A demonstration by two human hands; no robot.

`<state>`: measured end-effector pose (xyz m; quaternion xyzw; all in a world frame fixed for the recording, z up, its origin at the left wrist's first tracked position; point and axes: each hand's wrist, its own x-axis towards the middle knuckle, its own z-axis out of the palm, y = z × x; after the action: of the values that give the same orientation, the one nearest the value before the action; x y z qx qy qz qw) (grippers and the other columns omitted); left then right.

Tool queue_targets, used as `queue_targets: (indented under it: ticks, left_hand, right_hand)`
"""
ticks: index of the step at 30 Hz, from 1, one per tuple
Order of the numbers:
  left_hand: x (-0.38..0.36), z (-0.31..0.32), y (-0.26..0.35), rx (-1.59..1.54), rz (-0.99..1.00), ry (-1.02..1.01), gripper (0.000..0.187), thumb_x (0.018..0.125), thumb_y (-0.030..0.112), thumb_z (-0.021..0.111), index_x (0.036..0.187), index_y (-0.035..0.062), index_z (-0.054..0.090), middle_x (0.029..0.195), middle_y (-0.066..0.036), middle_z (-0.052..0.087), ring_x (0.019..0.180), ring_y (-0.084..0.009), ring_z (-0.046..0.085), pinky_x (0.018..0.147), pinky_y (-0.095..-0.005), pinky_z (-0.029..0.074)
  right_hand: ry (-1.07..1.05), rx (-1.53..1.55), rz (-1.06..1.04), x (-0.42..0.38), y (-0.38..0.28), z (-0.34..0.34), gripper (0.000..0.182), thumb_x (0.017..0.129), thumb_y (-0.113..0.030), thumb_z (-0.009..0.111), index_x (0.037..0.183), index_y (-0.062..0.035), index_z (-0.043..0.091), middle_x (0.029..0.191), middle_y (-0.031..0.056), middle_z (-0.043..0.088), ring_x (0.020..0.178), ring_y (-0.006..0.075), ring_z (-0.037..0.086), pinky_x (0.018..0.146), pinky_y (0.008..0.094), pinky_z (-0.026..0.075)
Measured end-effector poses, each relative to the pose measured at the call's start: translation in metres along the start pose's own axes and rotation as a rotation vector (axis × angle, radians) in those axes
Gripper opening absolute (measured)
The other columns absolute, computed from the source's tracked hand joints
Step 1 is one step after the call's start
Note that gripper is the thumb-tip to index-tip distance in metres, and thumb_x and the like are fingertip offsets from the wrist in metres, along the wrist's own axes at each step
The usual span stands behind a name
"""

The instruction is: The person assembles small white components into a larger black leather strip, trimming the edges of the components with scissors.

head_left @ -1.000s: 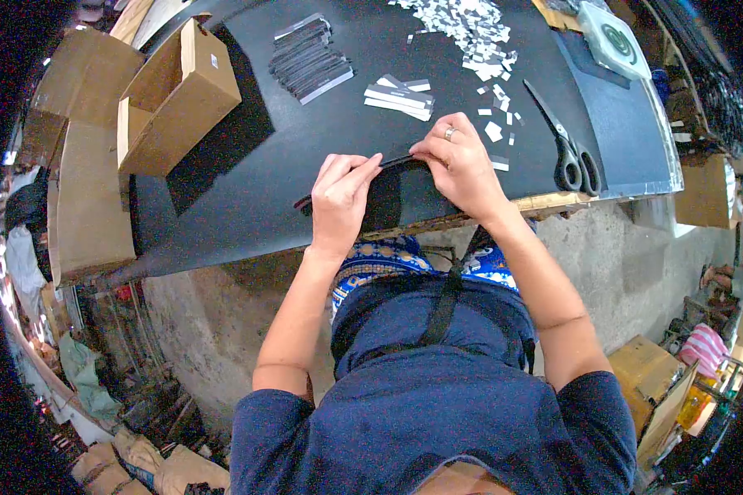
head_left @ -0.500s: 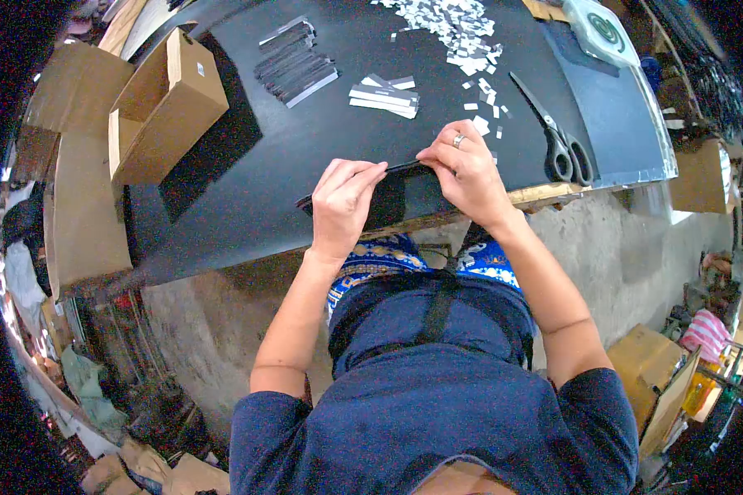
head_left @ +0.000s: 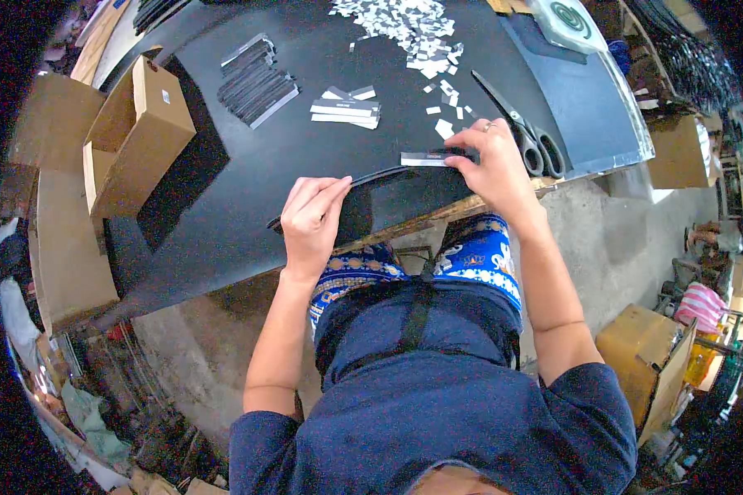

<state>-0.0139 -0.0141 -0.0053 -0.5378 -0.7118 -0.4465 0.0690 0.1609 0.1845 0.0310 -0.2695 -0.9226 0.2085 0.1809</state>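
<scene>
A thin black strip [head_left: 378, 176] spans between my hands over the dark tabletop [head_left: 248, 198]. My left hand [head_left: 312, 216] pinches it near its left part. A white and grey label strip [head_left: 423, 159] lies along the black strip's right part, its right end between the fingers of my right hand [head_left: 497, 161]. Beyond my hands lies a small pile of white and grey label strips [head_left: 345, 110]. Left of that pile is a row of many dark strips [head_left: 258, 86]. Black-handled scissors [head_left: 530, 139] rest just beyond my right hand.
An open cardboard box [head_left: 153, 132] stands at the left of the table. Many small paper pieces [head_left: 413, 29] are scattered at the back. A blue-grey sheet [head_left: 582, 99] and a clear container [head_left: 568, 23] lie at the right. The wooden table edge [head_left: 437, 216] runs near my waist.
The view has shifted, so the table items appear further left. My hands have moved apart. The label strip at my right fingers now shows along the black strip.
</scene>
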Motion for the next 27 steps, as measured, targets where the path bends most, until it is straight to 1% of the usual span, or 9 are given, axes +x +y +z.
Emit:
queue_targets:
  ticks: [2,10,15,16,18,19,20,23,27]
  left_hand:
    - [0.0,0.0,0.001,-0.002,-0.02,-0.007,0.017,0.074,-0.002,0.072,0.091,0.0032,0.072,0.083,-0.009,0.067,0.076,-0.0217,0.062,0.068,-0.0297,0.05]
    - [0.001,-0.001,0.002,0.0,-0.036,-0.014,0.017,0.074,-0.002,0.072,0.091,0.0036,0.072,0.083,-0.008,0.067,0.076,-0.0212,0.062,0.068,-0.0294,0.05]
    - [0.0,0.001,0.0,-0.026,-0.062,0.002,0.018,0.075,-0.003,0.071,0.091,0.0035,0.072,0.083,-0.008,0.067,0.076,-0.0211,0.062,0.068,-0.0295,0.05]
    - [0.001,0.0,0.001,-0.025,-0.057,-0.002,0.018,0.075,-0.003,0.072,0.091,0.0037,0.073,0.082,-0.008,0.067,0.076,-0.0211,0.062,0.068,-0.0295,0.05]
    - [0.0,0.0,0.0,-0.018,-0.059,-0.005,0.019,0.074,-0.003,0.072,0.092,0.004,0.073,0.082,-0.008,0.067,0.076,-0.0212,0.062,0.068,-0.0295,0.05]
    - [0.0,0.0,0.0,-0.018,-0.058,-0.007,0.019,0.075,-0.003,0.072,0.092,0.0043,0.073,0.082,-0.008,0.067,0.075,-0.0212,0.062,0.068,-0.0297,0.05]
    - [-0.001,0.001,-0.001,-0.019,-0.055,-0.009,0.019,0.075,-0.002,0.072,0.092,0.0046,0.073,0.082,-0.008,0.067,0.075,-0.0213,0.062,0.067,-0.0298,0.05]
    - [-0.001,0.0,0.0,-0.014,-0.067,-0.01,0.019,0.075,-0.002,0.072,0.092,0.005,0.073,0.082,-0.008,0.067,0.075,-0.0212,0.062,0.067,-0.0299,0.05]
    - [0.0,-0.001,-0.001,-0.024,-0.057,-0.004,0.02,0.074,-0.002,0.072,0.093,0.0049,0.072,0.082,-0.008,0.067,0.075,-0.0212,0.062,0.067,-0.0299,0.05]
  right_hand:
    - [0.009,0.046,-0.011,-0.002,0.006,0.004,0.017,0.067,-0.012,0.076,0.082,-0.0069,0.07,0.08,0.0114,0.06,0.089,0.0321,0.052,0.081,0.0404,0.043]
    - [-0.01,0.112,0.052,-0.003,0.001,0.009,0.015,0.068,-0.01,0.076,0.078,-0.0052,0.068,0.082,0.0122,0.06,0.09,0.0323,0.052,0.081,0.0407,0.043]
    - [0.044,0.251,0.126,-0.002,0.002,0.012,0.012,0.07,-0.008,0.075,0.077,-0.0033,0.066,0.075,0.0111,0.064,0.077,0.0289,0.06,0.068,0.038,0.048]
    - [0.132,0.326,0.099,-0.001,0.0,0.01,0.012,0.07,-0.005,0.075,0.08,-0.0039,0.068,0.073,0.0096,0.065,0.073,0.0245,0.062,0.065,0.0331,0.049]
    - [0.254,0.424,0.065,0.002,-0.007,0.009,0.016,0.07,-0.001,0.075,0.085,-0.0055,0.071,0.075,0.0082,0.066,0.074,0.0208,0.062,0.067,0.0303,0.049]
    - [0.277,0.383,-0.073,0.004,-0.007,0.008,0.02,0.069,0.001,0.075,0.087,-0.0077,0.073,0.077,0.0065,0.067,0.074,0.0193,0.061,0.068,0.0304,0.049]
    - [0.274,0.385,-0.072,0.005,-0.01,0.008,0.02,0.069,0.001,0.075,0.087,-0.0077,0.073,0.077,0.0065,0.067,0.074,0.0193,0.061,0.068,0.0304,0.049]
    - [0.145,0.481,-0.281,0.007,-0.026,0.015,0.015,0.068,0.0,0.075,0.081,-0.0074,0.073,0.077,0.0048,0.068,0.077,0.0199,0.061,0.07,0.0315,0.048]
    - [0.01,0.409,-0.397,0.004,-0.035,0.043,0.011,0.069,-0.003,0.071,0.078,-0.0073,0.067,0.079,0.0054,0.06,0.086,0.0263,0.054,0.078,0.0378,0.044]
